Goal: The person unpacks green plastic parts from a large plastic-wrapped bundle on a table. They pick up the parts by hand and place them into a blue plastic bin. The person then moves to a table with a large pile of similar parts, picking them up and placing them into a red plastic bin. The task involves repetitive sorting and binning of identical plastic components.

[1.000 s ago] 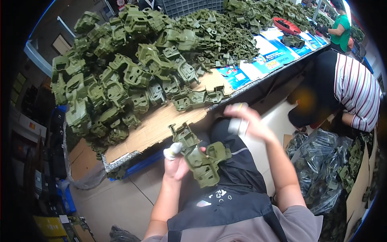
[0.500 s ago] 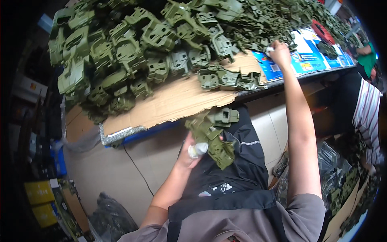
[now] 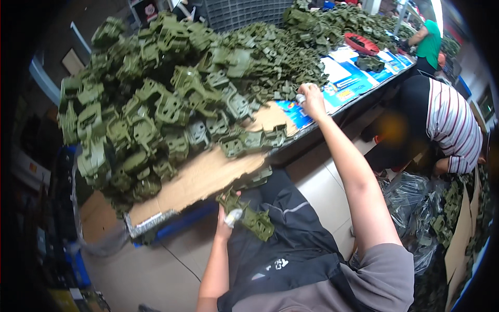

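My left hand (image 3: 227,222), with a white wrap on its thumb, is closed round a long olive-green molded plastic part (image 3: 254,221). The part hangs tilted above my dark apron, below the table edge. Stretched out over the table, my right hand (image 3: 313,101) has its fingers drawn together, also with a white covering on a digit. It is at the near edge of a heap of small green plastic pieces (image 3: 280,65), beside a blue-and-white printed sheet (image 3: 343,78). Whatever its fingers hold is hidden. Another long green part (image 3: 253,141) lies on the cardboard (image 3: 202,179) between my hands.
Larger green molded parts (image 3: 140,125) are piled high on the table's left. A red basket (image 3: 362,44) stands farther along the sheet. To the right, a person in a striped top (image 3: 455,117) bends near dark plastic bags (image 3: 410,203); another in green (image 3: 429,44) stands beyond.
The whole view has swung, so the table's far end shows more. My left hand still holds the green part, now angled differently. My right hand remains by the small pieces, its fingers drawn together.
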Motion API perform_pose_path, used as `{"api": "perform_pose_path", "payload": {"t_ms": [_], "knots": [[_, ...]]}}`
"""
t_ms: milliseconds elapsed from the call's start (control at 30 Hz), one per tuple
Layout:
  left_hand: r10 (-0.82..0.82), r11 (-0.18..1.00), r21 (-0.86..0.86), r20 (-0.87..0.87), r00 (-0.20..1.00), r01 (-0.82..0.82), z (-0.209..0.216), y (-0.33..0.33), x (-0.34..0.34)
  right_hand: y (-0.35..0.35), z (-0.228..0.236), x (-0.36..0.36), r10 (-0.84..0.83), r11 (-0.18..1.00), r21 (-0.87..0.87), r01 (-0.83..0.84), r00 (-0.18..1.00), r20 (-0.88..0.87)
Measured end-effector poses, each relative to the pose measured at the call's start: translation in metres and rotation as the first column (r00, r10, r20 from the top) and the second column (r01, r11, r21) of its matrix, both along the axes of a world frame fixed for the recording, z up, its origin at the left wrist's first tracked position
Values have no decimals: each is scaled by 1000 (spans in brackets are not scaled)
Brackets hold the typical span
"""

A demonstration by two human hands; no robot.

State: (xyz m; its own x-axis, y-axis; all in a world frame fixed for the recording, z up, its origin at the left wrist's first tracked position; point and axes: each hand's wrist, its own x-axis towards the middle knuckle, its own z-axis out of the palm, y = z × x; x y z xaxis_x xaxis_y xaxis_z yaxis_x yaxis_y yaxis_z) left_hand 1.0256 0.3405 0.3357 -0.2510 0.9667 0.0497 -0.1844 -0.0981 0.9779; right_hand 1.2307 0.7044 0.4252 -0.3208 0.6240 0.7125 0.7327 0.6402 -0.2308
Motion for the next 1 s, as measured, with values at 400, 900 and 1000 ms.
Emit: {"api": "perform_pose_path", "payload": {"t_ms": [400,900,1000], "knots": [[60,998,10,131,990,-61,-20,-2,0,-217,-105,9,-520,464,-469,-752,198,-831],[-114,993,63,186,976,104,-12,9,30,-210,-148,-76,-730,489,-351,-798,-154,-666],[-251,951,202,62,966,234,26,11,56,-213,-149,-8,-672,606,-204,-769,-358,-648]]}}
